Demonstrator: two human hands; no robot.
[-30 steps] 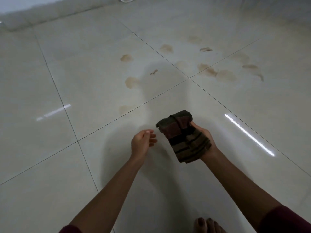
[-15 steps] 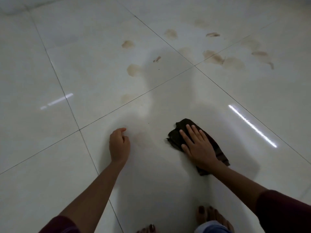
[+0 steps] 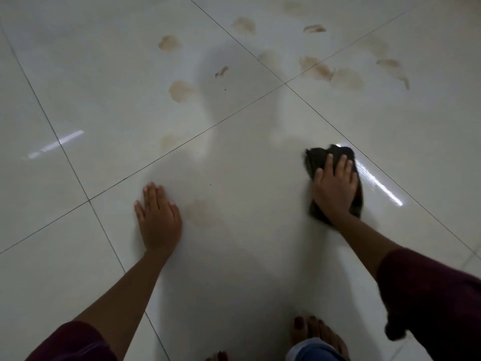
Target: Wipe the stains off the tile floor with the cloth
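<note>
A dark crumpled cloth (image 3: 318,157) lies on the glossy pale tile floor (image 3: 247,256) at the right. My right hand (image 3: 334,190) presses flat on it with straight fingers. My left hand (image 3: 158,217) lies palm down on the bare tile to the left, fingers straight. A faint brown stain (image 3: 201,212) sits just right of my left hand. Several brown stains dot the far tiles, among them a round stain (image 3: 181,91), a small dark smear (image 3: 221,71) and a cluster (image 3: 321,69) by the grout crossing.
My bare feet (image 3: 316,334) show at the bottom edge, close behind the wiped tile. Grout lines cross the floor diagonally. A bright light reflection (image 3: 377,186) streaks the tile right of the cloth.
My right hand has put the cloth down on the floor and slid it to the right. My left hand has uncurled and now lies flat on the tile.
</note>
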